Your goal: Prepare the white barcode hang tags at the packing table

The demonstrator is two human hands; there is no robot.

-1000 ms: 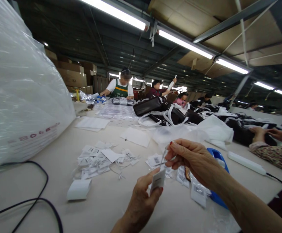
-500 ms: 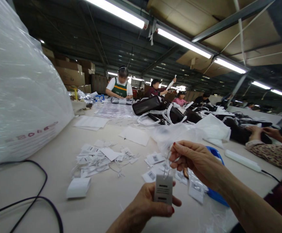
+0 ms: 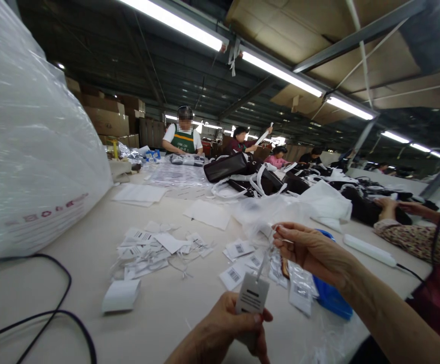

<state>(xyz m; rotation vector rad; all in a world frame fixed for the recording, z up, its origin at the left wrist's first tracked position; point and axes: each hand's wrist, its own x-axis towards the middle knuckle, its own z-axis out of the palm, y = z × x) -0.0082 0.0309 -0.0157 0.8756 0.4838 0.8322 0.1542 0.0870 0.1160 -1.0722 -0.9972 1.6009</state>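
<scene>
Hang tag (image 3: 253, 293) was held above the counter (image 3: 159, 328) by its lower end, pinched in the grip of the left hand (image 3: 229, 323), the nearer one, while its string (image 3: 264, 264) was pinched between the closed fingertips of the right hand (image 3: 312, 247), above and to the right. The tag's long axis was pointed up toward that pinch; compared with half a second earlier, it had been tipped from nearly upright to a rightward lean.

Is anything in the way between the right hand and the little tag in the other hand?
Nothing visible. The right hand pinches the string, which runs down to the white tag in the left hand. The barcode tags lie on the table beyond, not between them.
</scene>
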